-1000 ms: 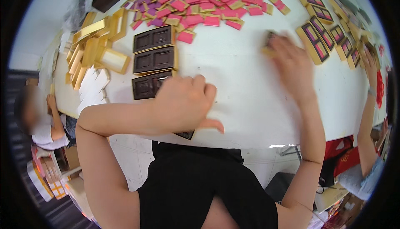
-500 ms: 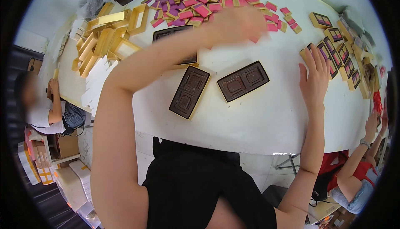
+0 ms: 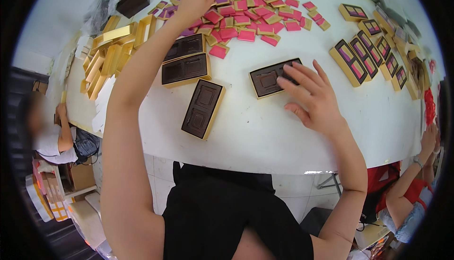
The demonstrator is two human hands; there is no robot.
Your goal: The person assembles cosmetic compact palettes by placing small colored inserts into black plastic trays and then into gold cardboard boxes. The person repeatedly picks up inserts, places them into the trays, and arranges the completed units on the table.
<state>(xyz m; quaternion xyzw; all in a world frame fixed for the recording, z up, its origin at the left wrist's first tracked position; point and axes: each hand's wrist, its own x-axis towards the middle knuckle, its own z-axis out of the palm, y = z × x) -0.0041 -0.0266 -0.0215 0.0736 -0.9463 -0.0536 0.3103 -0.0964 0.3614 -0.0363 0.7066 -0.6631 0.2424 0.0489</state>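
left hand fingers curled on pink packets, right hand fingers spread on brown tray

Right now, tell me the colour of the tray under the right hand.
Dark brown with a gold rim: the tray under the right hand, head view.

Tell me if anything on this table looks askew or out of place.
Mildly, yes. The brown tray nearest the table edge lies slanted, out of line with the two trays stacked squarely behind it. The tray under the right hand is tilted too. The pink and gold packets lie in a loose heap.
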